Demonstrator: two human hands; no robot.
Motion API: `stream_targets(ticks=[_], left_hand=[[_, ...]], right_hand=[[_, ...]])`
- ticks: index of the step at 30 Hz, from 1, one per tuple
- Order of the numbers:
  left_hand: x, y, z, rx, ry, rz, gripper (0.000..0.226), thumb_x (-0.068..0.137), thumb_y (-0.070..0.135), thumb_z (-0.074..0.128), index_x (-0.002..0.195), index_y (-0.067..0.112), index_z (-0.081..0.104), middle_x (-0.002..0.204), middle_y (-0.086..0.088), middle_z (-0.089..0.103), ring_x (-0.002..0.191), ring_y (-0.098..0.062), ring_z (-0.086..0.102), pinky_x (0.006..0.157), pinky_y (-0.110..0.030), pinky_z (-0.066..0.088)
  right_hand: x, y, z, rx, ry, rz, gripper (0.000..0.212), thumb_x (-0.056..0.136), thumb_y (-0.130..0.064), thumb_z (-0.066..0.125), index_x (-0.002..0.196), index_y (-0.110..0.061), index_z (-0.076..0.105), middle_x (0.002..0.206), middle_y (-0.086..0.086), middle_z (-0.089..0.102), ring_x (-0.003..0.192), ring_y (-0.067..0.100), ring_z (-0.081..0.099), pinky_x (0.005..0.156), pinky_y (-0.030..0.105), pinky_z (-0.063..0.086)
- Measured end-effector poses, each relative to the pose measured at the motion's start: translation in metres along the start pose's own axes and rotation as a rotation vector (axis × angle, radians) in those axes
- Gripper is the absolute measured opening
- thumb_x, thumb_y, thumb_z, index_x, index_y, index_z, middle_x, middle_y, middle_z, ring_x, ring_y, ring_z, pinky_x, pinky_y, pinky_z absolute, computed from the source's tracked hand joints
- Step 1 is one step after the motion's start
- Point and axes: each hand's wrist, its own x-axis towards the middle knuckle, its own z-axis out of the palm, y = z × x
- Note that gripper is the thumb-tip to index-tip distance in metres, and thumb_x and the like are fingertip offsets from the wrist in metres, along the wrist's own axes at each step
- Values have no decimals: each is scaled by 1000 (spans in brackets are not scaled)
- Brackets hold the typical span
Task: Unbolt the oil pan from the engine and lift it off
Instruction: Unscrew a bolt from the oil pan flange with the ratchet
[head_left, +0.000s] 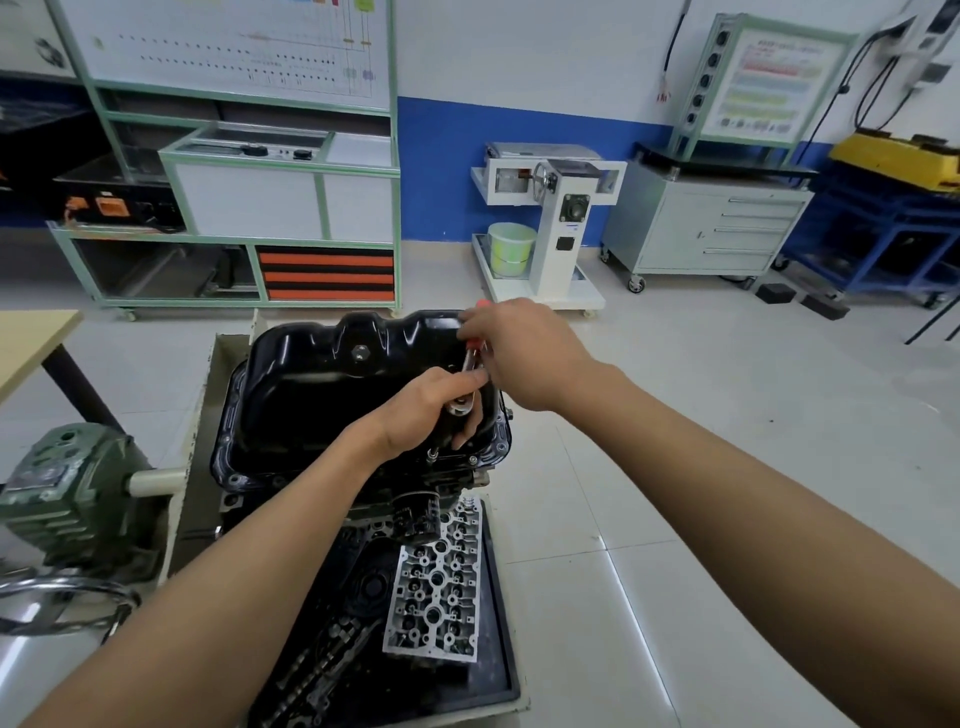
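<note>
1. Grip. My left hand (426, 410) is curled round the chrome head of the ratchet (470, 364), with the fingers wrapped over the top. My right hand (519, 353) is closed round the ratchet's red handle, and only the ends of the grip show past the knuckles. Both hands pinch the one tool; neither is spread.

2. Tool position. The ratchet head sits over the right-hand flange of the oil pan (337, 395), close to the pan's near right corner. The handle runs up and away along that same right edge. I cannot tell whether the socket is seated on a fastener, because my left hand covers it.

3. Task item. The black oil pan lies on top of the engine (322, 493), its flange against the block. A bolt (431, 456) stands proud of the pan's near flange, just below my left hand.

4. Surroundings. A drain plug (359, 353) shows on the pan's far wall. Below the pan, a cylinder head (436, 587) rests in a dark tray (506, 649). Left of the pan stands a green gearbox (67, 493).
</note>
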Motion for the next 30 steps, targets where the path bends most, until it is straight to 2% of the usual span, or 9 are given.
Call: stream_targets(ticks=[4, 6, 10, 15, 18, 22, 24, 28, 30], left_hand=[[-1, -5, 0, -45, 115, -14, 69, 95, 59, 36, 47, 11, 50, 54, -20, 46, 49, -19, 48, 58, -19, 44], [-2, -8, -3, -94, 213, -33, 72, 94, 66, 33, 47, 14, 49, 53, -15, 47, 51, -21, 47, 57, -21, 43], [0, -12, -3, -164, 391, -55, 75, 93, 74, 30, 46, 20, 51, 50, -3, 49, 51, -20, 46, 58, -30, 41], [6, -6, 5, -147, 531, -71, 70, 91, 70, 38, 43, 21, 54, 50, -6, 52, 51, -18, 48, 64, -36, 41], [7, -3, 9, -93, 559, -50, 64, 98, 55, 46, 45, 19, 51, 51, -8, 48, 51, -17, 45, 65, -37, 38], [6, 0, 14, -123, 548, -39, 58, 107, 34, 45, 62, -3, 47, 64, -14, 37, 61, -28, 33, 67, -39, 32], [5, -1, 13, -117, 519, -41, 59, 107, 30, 42, 63, -10, 43, 68, -16, 40, 67, -29, 32, 70, -41, 31], [2, 5, 4, -79, 421, -8, 53, 103, 27, 42, 54, 10, 50, 57, -10, 48, 59, -23, 44, 68, -37, 39], [2, 6, -2, -52, 350, -9, 51, 96, 35, 42, 54, 10, 57, 55, -11, 56, 58, -20, 52, 70, -38, 42]], right_hand=[[-9, 9, 14, 177, 65, -22, 38, 95, -10, 57, 130, -20, 66, 142, -5, 59, 119, 24, 53, 100, 40, 44], [-14, 18, 14, 192, 85, -22, 30, 96, -16, 59, 124, -21, 69, 129, -6, 66, 111, 24, 56, 96, 41, 46], [-26, 27, 2, 210, 80, 20, 16, 96, -29, 60, 98, -23, 75, 83, -7, 70, 78, 19, 58, 69, 37, 50], [-46, 9, -12, 163, -54, 96, 22, 89, -42, 67, 82, -23, 75, 74, -3, 72, 73, 19, 63, 69, 38, 56], [-55, -9, -11, 278, -101, 109, 30, 86, -43, 70, 67, -20, 70, 56, -5, 66, 59, 13, 63, 63, 36, 56], [-64, -31, 2, 327, -106, 131, 39, 83, -50, 72, 62, -18, 66, 53, -4, 61, 50, 11, 56, 50, 27, 41], [-67, -36, 7, 350, -109, 137, 42, 83, -51, 71, 61, -16, 65, 53, -2, 60, 48, 12, 52, 49, 29, 42], [-62, -23, -4, 433, -217, 152, 37, 83, -45, 76, 63, -14, 71, 48, -4, 58, 43, 9, 46, 48, 23, 39], [-54, -11, -14, 346, -289, 139, 33, 86, -40, 74, 61, -18, 71, 48, -6, 59, 43, 7, 49, 50, 22, 43]])
